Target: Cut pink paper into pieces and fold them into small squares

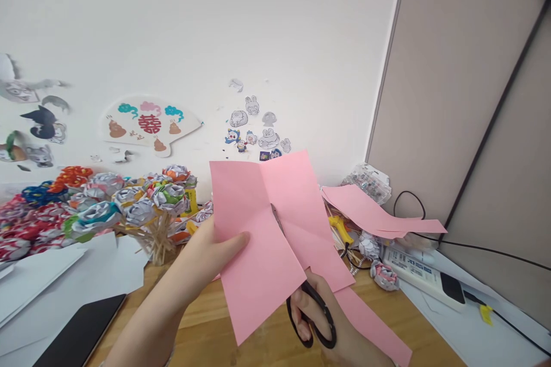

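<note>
My left hand (206,258) pinches the left part of a pink paper sheet (249,212), held upright above the wooden desk (206,327). A cut runs up the middle of the sheet, so its two halves spread apart. My right hand (327,321) grips black-handled scissors (312,315) below the sheet, with fingers through the loops. The blades reach up into the slit and are mostly hidden behind the paper.
Paper roses on sticks (129,206) crowd the back left. White sheets (64,275) and a dark phone (81,332) lie at the left. More pink paper (379,215), a yellow tool (340,229), a white power strip (422,272) and cables (495,252) lie at right. Stickers (253,132) cover the wall.
</note>
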{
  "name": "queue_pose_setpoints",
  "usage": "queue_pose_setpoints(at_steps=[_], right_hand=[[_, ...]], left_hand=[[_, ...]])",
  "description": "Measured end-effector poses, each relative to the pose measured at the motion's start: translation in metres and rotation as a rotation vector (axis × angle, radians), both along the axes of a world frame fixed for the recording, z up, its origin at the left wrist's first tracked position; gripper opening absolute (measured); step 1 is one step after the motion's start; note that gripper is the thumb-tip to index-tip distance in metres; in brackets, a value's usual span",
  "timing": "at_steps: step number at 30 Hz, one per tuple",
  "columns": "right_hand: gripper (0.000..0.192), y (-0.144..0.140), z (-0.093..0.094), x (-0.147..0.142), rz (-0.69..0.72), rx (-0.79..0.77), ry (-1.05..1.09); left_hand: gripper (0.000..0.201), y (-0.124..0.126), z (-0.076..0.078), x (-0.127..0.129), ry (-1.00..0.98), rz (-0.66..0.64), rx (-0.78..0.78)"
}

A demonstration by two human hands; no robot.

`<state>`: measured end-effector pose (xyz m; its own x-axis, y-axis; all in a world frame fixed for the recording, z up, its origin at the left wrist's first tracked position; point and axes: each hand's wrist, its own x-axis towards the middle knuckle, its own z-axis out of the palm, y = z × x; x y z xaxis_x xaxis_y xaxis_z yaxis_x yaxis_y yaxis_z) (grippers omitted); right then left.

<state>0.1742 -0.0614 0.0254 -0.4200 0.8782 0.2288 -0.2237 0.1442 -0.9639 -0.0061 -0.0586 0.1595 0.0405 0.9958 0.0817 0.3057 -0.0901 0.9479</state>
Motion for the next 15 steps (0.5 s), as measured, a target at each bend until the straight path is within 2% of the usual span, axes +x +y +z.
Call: queue_pose_setpoints(at_steps=[7,11,15], right_hand=[[0.035,-0.001,0.008,-0.002,-0.023,-0.064,-0.004],[0.037,0.0,0.012,-0.003,-0.02,-0.057,-0.002],[0.039,0.008,0.005,0.001,0.071,-0.013,0.018]], left_hand=[[0.034,-0.001,-0.004,0.004,-0.003,0.102,0.04],[0.033,0.001,-0.005,0.0,0.017,0.052,0.015],[0.034,0.005,-0.006,-0.009,0.018,0.026,0.025]])
